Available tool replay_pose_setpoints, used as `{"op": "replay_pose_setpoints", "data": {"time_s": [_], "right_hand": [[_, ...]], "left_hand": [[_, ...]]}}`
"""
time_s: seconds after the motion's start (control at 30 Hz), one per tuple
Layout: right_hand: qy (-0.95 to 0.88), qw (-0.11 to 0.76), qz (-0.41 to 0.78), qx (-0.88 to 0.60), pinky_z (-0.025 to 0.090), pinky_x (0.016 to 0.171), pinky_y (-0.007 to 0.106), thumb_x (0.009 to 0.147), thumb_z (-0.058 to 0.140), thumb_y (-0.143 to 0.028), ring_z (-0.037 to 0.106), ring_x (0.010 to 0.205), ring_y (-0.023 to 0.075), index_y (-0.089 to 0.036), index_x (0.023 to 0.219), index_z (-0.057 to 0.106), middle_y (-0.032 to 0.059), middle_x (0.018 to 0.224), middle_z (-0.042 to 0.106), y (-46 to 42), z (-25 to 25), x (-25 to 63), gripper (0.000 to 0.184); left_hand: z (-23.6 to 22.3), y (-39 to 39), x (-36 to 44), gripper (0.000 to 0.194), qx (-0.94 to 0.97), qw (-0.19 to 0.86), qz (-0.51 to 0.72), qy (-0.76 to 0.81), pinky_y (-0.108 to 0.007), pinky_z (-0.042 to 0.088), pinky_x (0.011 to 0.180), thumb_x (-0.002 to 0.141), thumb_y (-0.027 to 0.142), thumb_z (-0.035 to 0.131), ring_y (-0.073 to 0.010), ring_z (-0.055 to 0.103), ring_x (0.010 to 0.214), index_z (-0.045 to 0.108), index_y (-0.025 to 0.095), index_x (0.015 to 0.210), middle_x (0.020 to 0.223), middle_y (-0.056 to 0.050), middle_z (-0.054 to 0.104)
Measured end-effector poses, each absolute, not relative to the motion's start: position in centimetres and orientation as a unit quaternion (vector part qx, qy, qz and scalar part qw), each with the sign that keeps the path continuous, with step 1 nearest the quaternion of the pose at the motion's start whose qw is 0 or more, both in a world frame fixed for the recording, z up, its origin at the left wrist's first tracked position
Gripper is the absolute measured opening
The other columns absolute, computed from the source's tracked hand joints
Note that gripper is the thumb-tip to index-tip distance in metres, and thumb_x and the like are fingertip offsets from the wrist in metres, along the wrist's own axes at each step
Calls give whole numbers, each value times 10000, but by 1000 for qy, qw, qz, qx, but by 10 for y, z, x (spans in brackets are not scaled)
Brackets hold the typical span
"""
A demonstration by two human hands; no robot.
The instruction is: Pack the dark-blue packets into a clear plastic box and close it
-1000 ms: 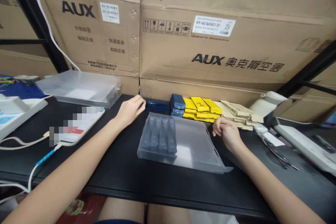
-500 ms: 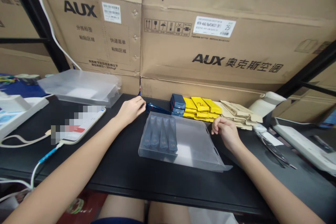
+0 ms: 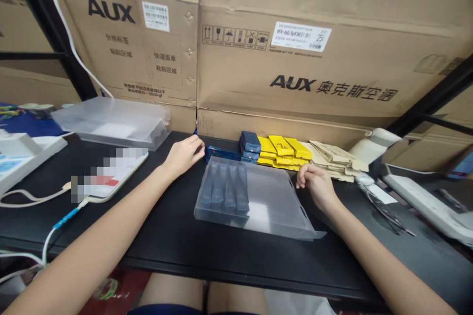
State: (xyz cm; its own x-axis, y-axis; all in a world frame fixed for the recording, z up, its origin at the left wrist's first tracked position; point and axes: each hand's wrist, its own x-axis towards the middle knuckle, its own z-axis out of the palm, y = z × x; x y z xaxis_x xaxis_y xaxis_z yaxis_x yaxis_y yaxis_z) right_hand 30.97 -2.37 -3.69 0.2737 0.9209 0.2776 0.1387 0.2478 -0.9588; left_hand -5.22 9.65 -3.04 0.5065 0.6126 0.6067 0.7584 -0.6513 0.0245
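Observation:
My left hand (image 3: 186, 153) pinches the left end of a dark blue packet (image 3: 223, 153) lying behind the clear box. Just in front of it is a clear plastic box (image 3: 271, 192), with several slim blue packets (image 3: 224, 187) side by side in its left part, seen through the plastic. My right hand (image 3: 314, 183) is curled by the box's right edge, with nothing visible in its fingers. Behind the box stand a stack of blue packets (image 3: 250, 143), a pile of yellow packets (image 3: 284, 151) and a pile of beige packets (image 3: 334, 157).
A phone (image 3: 118, 179) on a white cable lies at left, before a frosted plastic box (image 3: 111, 118). To the right are a white bottle (image 3: 373, 146), glasses (image 3: 384, 206) and a power strip (image 3: 424, 204). Large cartons (image 3: 295, 69) back the black table (image 3: 236, 261).
The dark blue packet at my left hand has been tipped up, and more of its side faces me now. My right hand stays nearly in place.

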Motion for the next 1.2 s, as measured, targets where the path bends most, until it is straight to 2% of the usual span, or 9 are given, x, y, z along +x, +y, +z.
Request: {"op": "replay_pose_setpoints", "data": {"time_s": [0.23,0.53,0.9,1.2], "right_hand": [[-506,604,325,-523,422,409,219,581,497,-92,421,386,92,-184,490,544,-30,414,456,-24,-36,309,138],[-505,604,327,-523,424,412,221,593,501,-93,423,387,92,-184,511,545,-33,421,457,-26,-36,307,131],[-507,601,326,-525,424,415,221,607,514,-105,423,384,92,-186,515,542,-34,420,457,-25,-37,310,125],[-504,599,324,-531,425,416,216,613,512,-101,428,385,90,-183,526,551,-37,424,464,-25,-37,310,125]], "left_hand": [[-34,97,-51,152,-856,36,-342,-386,-241,462,653,865,302,511,-152,631,771,605,184,849,856,-23,634],[-41,100,-48,104,-838,-86,-377,-385,-221,490,614,781,246,572,-135,648,705,592,200,873,819,0,676],[-37,101,-54,180,-840,-55,-353,-409,-245,474,635,778,207,535,-134,634,678,592,213,950,834,0,685],[-36,102,-55,162,-843,-42,-351,-406,-249,472,637,810,237,509,-136,612,660,620,194,920,823,-13,671]]}}
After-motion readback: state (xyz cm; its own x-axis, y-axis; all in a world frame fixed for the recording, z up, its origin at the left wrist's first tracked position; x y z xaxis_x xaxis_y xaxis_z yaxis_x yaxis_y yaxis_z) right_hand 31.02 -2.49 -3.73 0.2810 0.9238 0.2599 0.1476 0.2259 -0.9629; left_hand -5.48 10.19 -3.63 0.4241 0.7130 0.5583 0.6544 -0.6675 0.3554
